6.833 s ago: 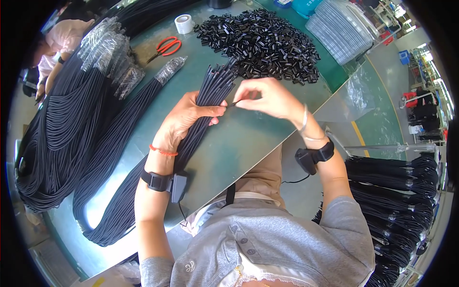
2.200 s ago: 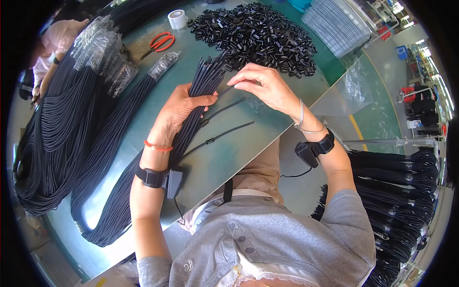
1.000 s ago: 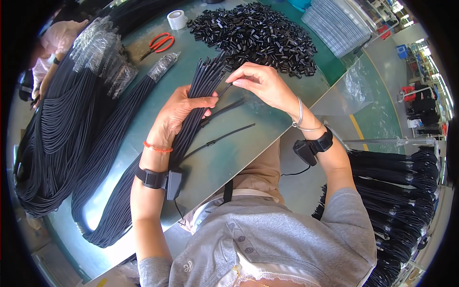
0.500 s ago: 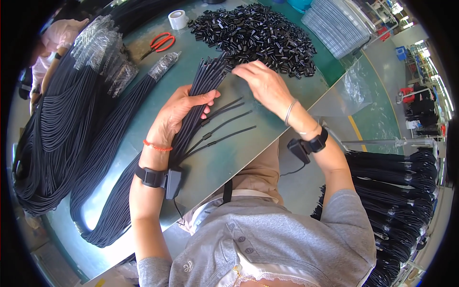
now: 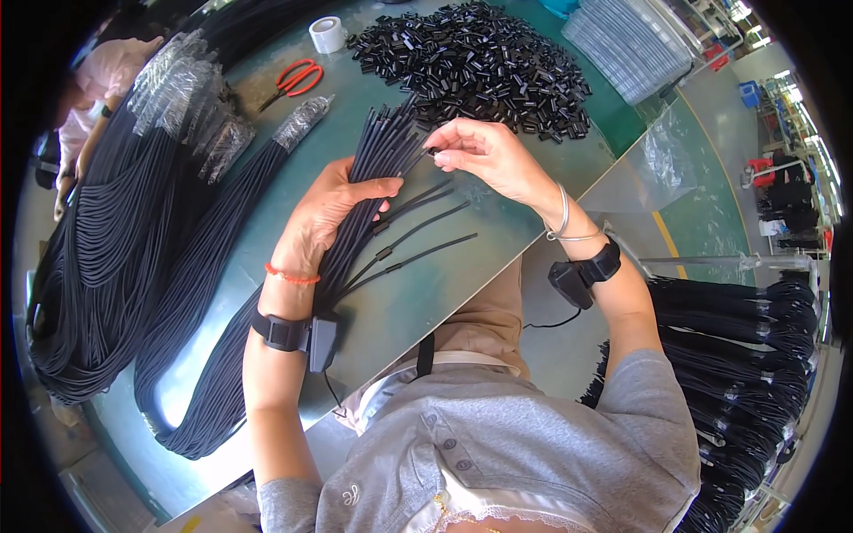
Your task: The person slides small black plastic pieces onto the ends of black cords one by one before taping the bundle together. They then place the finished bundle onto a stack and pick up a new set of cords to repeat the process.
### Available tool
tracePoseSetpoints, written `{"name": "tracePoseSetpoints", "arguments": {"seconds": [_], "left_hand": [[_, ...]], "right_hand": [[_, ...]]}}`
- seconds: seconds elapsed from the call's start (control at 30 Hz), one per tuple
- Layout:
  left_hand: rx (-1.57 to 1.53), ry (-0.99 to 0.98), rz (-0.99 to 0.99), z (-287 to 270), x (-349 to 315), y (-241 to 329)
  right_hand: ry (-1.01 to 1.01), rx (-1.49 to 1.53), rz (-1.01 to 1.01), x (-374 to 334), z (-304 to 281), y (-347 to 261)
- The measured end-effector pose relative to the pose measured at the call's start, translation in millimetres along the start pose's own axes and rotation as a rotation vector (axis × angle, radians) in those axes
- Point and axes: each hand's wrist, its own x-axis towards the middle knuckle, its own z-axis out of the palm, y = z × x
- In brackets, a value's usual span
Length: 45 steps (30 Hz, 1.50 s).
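Note:
My left hand [image 5: 342, 202] is closed around a bundle of black cords [image 5: 384, 140], whose cut ends fan out above the thumb. Beside the bundle's tips, my right hand [image 5: 493, 158] pinches a small black sleeve [image 5: 434, 152] between thumb and fingertips. It is at the end of one cord; whether the cord runs inside it cannot be made out. Several separate cords [image 5: 426, 255] stick out to the right below my left hand, with short black sleeves [image 5: 384, 253] partway along them. A large heap of the same small black pieces [image 5: 480, 71] lies beyond my hands.
Red-handled scissors [image 5: 300, 78] and a white tape roll [image 5: 327, 35] lie on the green table [image 5: 444, 293]. Film-wrapped cord bundles [image 5: 115, 213] cover its left side. Stacked clear trays [image 5: 626, 49] stand far right, and more cords [image 5: 737, 355] hang at right. Another person [image 5: 102, 80] is at far left.
My right hand has turned and come slightly left and down to the cord tips; the small sleeve now shows in its pinch. My left hand keeps its hold, and the cord tips spread wider.

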Motion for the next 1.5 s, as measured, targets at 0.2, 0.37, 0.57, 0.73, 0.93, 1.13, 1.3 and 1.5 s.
{"name": "tracePoseSetpoints", "arguments": {"seconds": [0.2, 0.37, 0.57, 0.73, 0.93, 1.13, 1.3, 1.5], "left_hand": [[0.08, -0.027, 0.022, -0.3, 1.5, 1.0], [-0.011, -0.061, 0.039, -2.2, -0.5, -1.7], [-0.089, -0.04, 0.034, -3.8, 1.4, -4.1], [-0.058, -0.025, -0.027, 0.2, 0.7, 0.7], [-0.008, -0.023, -0.005, 0.0, 0.6, -1.1], [-0.001, -0.015, 0.004, -0.6, 2.2, -1.7], [0.041, -0.016, -0.002, 0.3, 0.0, 1.2], [0.063, -0.01, 0.008, 0.6, 0.3, 1.4]], "right_hand": [[-0.068, -0.224, -0.115, 3.5, -7.9, -10.1], [-0.025, -0.923, -0.587, -7.4, 19.2, -28.4], [-0.312, -0.611, -0.425, -31.6, 75.0, -21.0], [0.177, -1.119, -0.478, -2.9, 10.5, -1.6], [0.178, -1.161, -0.408, -1.7, 5.7, 15.7], [0.18, -0.028, -0.016, -1.1, -2.6, 10.5], [0.085, 0.5, 0.161, -1.5, 3.7, 1.2], [-0.007, 0.13, 0.075, 8.3, -16.1, -4.3]]}}
